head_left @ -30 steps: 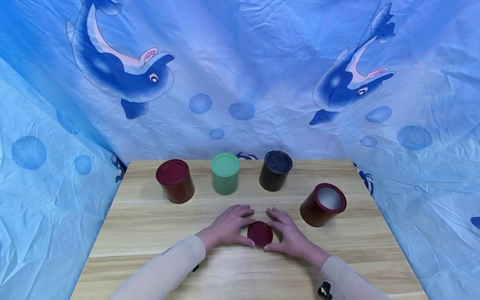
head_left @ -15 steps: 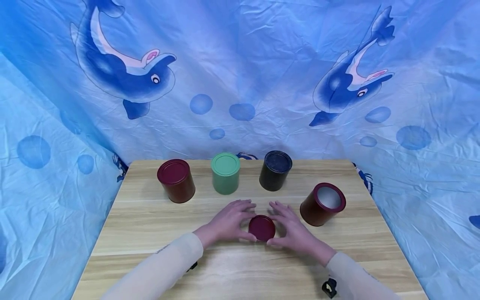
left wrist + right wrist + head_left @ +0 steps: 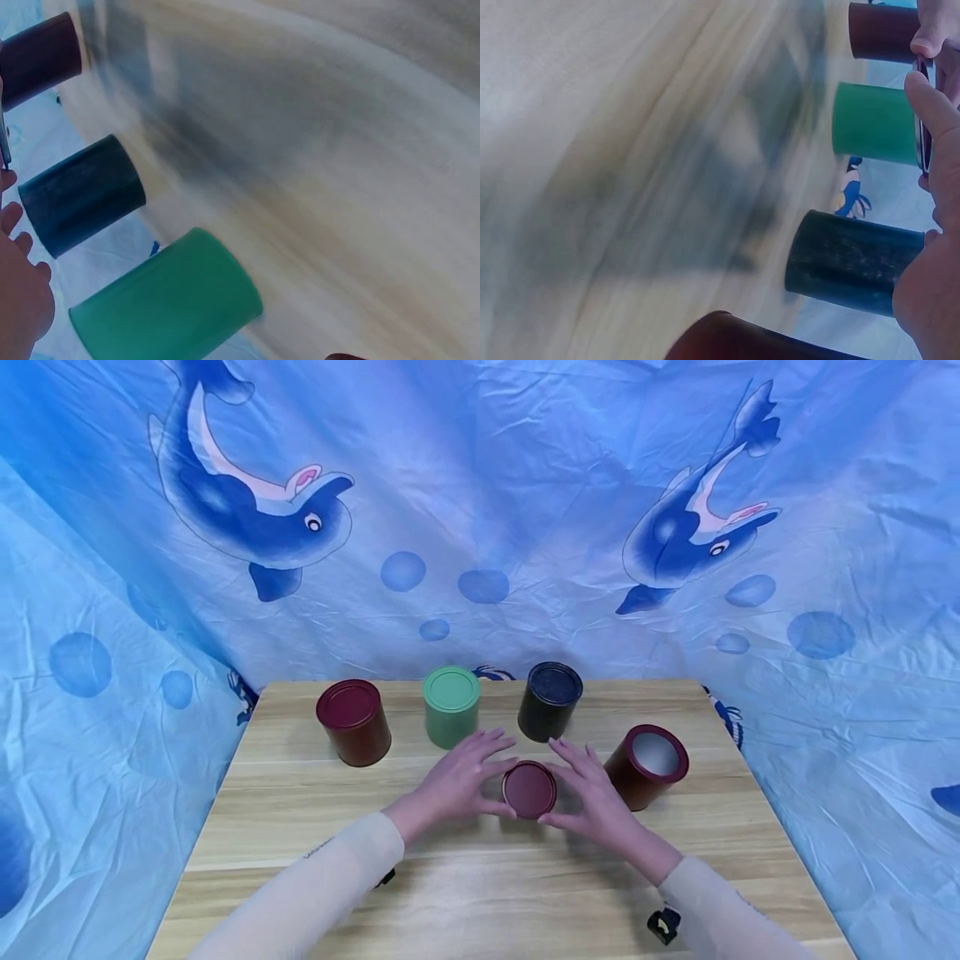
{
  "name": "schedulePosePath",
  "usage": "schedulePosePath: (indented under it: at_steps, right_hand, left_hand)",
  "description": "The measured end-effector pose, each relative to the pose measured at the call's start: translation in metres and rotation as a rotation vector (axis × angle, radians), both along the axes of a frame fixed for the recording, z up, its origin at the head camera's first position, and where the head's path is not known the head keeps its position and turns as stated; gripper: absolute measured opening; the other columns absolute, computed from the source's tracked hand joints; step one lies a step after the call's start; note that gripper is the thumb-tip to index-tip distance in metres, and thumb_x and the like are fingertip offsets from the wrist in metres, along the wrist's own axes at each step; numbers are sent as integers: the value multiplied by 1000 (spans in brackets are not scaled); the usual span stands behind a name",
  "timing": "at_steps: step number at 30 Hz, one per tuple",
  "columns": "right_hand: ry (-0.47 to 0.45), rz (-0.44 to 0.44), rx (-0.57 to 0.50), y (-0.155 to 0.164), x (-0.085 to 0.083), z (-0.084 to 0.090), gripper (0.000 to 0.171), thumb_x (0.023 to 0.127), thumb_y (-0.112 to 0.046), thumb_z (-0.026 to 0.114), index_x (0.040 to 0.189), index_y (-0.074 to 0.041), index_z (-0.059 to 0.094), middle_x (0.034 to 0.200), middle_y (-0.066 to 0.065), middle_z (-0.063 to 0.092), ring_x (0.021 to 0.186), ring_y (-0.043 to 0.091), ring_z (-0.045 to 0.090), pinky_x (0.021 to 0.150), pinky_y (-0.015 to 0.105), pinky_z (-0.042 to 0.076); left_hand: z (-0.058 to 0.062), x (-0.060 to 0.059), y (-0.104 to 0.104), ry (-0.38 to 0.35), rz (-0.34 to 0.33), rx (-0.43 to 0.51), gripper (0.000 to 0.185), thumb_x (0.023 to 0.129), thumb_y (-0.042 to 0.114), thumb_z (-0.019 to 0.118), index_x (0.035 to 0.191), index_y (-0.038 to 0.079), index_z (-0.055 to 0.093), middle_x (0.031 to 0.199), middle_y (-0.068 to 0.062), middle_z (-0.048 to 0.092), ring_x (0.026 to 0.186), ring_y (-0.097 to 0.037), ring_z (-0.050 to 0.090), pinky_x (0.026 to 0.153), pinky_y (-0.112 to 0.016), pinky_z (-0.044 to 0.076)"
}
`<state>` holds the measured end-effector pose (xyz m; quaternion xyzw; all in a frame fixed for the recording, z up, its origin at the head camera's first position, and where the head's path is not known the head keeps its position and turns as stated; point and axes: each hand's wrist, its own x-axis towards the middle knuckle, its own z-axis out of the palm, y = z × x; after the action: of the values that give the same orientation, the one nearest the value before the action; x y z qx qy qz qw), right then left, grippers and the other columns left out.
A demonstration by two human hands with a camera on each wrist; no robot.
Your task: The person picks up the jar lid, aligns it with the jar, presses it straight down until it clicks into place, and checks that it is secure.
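Backdrop: a blue cloth (image 3: 480,485) printed with dolphins and bubbles hangs behind and to both sides of the table.
Table: a light wooden table (image 3: 300,827) carries four tins and both hands.
Closed maroon tin: the closed maroon tin (image 3: 353,722) stands upright at the back left, lid on, well apart from the hands.
Green tin: the green tin (image 3: 451,707) stands upright beside it in the back row, lid on, just behind the left hand's fingertips.
Left hand: the left hand (image 3: 457,781) has its fingers curled round the left edge of the maroon lid, thumb below and fingers above; a pale sleeve covers the forearm.
Maroon lid: the maroon lid (image 3: 529,790) is a round disc held between both hands near the middle of the table, in front of the gap between the green and black tins; its flat face is turned up toward the head camera.
Black tin: the black tin (image 3: 550,702) stands upright in the back row, lid on, just behind the hands.
Right hand: the right hand (image 3: 592,793) pinches the lid's right edge, thumb below and fingers spread above.
Open maroon tin: the open maroon tin (image 3: 647,767) stands just right of the right hand, its lidless mouth showing a pale inside.
Wrist views: both are blurred; the right wrist view shows fingertips on the lid's thin rim.
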<state>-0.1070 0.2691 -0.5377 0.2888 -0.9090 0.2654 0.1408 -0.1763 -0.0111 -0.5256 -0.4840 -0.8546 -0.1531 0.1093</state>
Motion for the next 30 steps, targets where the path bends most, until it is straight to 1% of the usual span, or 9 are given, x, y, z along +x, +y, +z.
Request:
schedulePosePath:
  at_steps: [2, 5, 9, 13, 18, 20, 21, 25, 30]
  right_hand:
    - [28, -5, 4, 1, -1, 3, 81, 71, -36, 101, 139, -7, 70, 168, 13, 43, 153, 44, 39, 127, 69, 19]
    - [69, -5, 9, 3, -4, 8, 82, 69, -36, 102, 139, -6, 70, 168, 13, 44, 152, 45, 41, 127, 68, 20]
    - [104, -5, 14, 7, -7, 15, 83, 68, -35, 102, 138, -5, 70, 167, 15, 44, 151, 47, 42, 123, 74, 24]
    - [113, -16, 19, 11, -8, 21, 84, 68, -35, 101, 139, -5, 69, 167, 15, 44, 152, 45, 41, 122, 76, 22]
    - [156, -18, 21, 18, -11, 27, 85, 67, -35, 101, 139, -4, 69, 166, 16, 46, 151, 47, 42, 128, 69, 14]
    - [173, -16, 17, 21, -12, 30, 85, 66, -35, 101, 138, -3, 69, 164, 19, 48, 149, 50, 43, 128, 70, 14]
    - [180, -17, 18, 22, -12, 32, 85, 65, -34, 102, 137, -2, 69, 163, 20, 48, 149, 50, 43, 126, 73, 15]
    - [161, -33, 25, 30, -12, 40, 85, 65, -33, 101, 137, -1, 69, 160, 24, 50, 149, 52, 41, 121, 80, 18]
    - [102, -72, 41, 42, -12, 48, 85, 68, -34, 101, 139, -1, 68, 161, 24, 49, 152, 51, 36, 120, 81, 16]
  left_hand:
    - [3, -2, 1, 26, -4, 8, 82, 76, 68, 87, 137, 14, 75, 157, -12, 58, 152, -34, 46, 128, -51, 32]
    - [7, -6, 3, 71, -9, 12, 82, 77, 68, 86, 138, 14, 74, 155, -12, 59, 151, -35, 47, 127, -51, 33]
    - [13, -10, 5, 93, -20, 20, 82, 79, 67, 85, 140, 13, 73, 155, -14, 59, 152, -36, 45, 127, -53, 33]
    - [19, -13, 9, 88, -36, 23, 82, 82, 66, 84, 141, 12, 71, 157, -14, 56, 154, -36, 42, 128, -54, 30]
    - [26, -17, 17, 79, -47, 25, 83, 82, 67, 83, 143, 12, 70, 158, -14, 55, 155, -37, 41, 130, -54, 26]
    - [29, -19, 20, 71, -45, 19, 83, 83, 67, 82, 144, 13, 69, 159, -14, 54, 156, -36, 40, 130, -53, 26]
    - [31, -20, 22, 70, -45, 17, 83, 83, 68, 82, 145, 13, 69, 159, -13, 54, 156, -35, 40, 130, -53, 26]
    - [38, -24, 32, 56, -42, -6, 84, 85, 69, 80, 146, 14, 68, 160, -12, 53, 157, -33, 38, 130, -53, 26]
    - [45, -28, 47, 39, -39, -36, 84, 85, 71, 77, 148, 16, 66, 162, -10, 52, 159, -31, 35, 132, -51, 21]
